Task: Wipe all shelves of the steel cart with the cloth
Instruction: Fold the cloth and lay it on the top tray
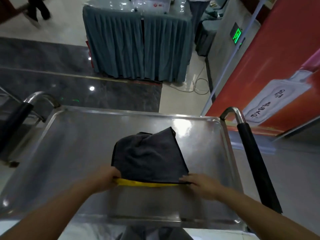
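Head view: my left hand [105, 179] and right hand [199, 185] each pinch a near corner of the grey cloth [149, 156] in their fingers, along its yellow edge [147, 184]. It lies bunched on the steel cart's top shelf [69, 153]. I judge wiping barely begun; lower shelves are hidden, presumably all left.

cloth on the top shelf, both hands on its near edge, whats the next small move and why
Probably push the cloth forward across the top shelf. The left hand and right hand hold its near corners, the cloth lies bunched toward the right of the shelf's middle, and bare steel shows all around it, so a first stroke seems due.
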Available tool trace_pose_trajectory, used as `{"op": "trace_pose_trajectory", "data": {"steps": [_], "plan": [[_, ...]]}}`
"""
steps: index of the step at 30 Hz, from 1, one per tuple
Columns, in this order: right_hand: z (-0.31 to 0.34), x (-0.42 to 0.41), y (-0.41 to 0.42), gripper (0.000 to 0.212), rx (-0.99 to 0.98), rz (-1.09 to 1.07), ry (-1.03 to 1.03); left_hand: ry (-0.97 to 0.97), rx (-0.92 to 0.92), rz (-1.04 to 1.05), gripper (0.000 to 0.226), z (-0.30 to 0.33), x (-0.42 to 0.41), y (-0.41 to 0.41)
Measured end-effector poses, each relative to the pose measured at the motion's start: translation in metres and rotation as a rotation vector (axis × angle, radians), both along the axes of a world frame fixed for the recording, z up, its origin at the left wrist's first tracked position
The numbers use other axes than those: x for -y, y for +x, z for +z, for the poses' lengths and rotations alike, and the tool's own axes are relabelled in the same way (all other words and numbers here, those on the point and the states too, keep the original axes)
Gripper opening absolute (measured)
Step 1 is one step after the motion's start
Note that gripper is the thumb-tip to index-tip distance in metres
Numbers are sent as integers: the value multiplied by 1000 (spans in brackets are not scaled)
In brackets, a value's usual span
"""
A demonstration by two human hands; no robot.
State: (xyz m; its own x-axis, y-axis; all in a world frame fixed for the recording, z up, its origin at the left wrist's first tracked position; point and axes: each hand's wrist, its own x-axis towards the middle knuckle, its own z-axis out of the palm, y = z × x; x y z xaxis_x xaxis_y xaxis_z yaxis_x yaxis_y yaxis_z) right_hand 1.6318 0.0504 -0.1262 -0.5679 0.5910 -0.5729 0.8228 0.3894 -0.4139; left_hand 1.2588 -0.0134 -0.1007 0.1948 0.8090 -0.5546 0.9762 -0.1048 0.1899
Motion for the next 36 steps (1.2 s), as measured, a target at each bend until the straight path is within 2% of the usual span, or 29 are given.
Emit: {"op": "trace_pose_trajectory", "data": {"steps": [4,6,8,12,15,19,21,24,27,32,35,36], "plan": [[-27,16,6,49,95,161,7,-112,30,65,28,-31,29,11],[-28,12,7,66,117,174,20,-101,65,164,39,-34,30,7],[-25,1,3,72,76,79,34,-18,50,271,39,-35,24,1],[-19,-34,-18,42,-34,-229,121,114,98,573,40,-38,1,-13],[-16,-64,-40,44,-70,-361,161,142,176,814,52,-44,-17,-18],[-20,-92,-69,51,-101,-491,112,123,359,1070,58,-50,-39,-13],[-25,-99,-81,55,-97,-529,140,91,449,1159,53,-53,-48,-11],[-32,-102,-95,60,-69,-568,202,56,467,1182,34,-55,-51,-6],[-37,-97,-100,58,-26,-563,185,104,463,1166,30,-53,-48,-2],[-33,-89,-88,39,-89,-689,71,151,592,1202,20,-33,-41,-6],[-25,-91,-80,38,-161,-744,-7,103,640,1144,18,-9,-45,-11],[-21,-89,-77,44,-179,-738,-54,83,660,1123,18,-1,-47,-11]]}}
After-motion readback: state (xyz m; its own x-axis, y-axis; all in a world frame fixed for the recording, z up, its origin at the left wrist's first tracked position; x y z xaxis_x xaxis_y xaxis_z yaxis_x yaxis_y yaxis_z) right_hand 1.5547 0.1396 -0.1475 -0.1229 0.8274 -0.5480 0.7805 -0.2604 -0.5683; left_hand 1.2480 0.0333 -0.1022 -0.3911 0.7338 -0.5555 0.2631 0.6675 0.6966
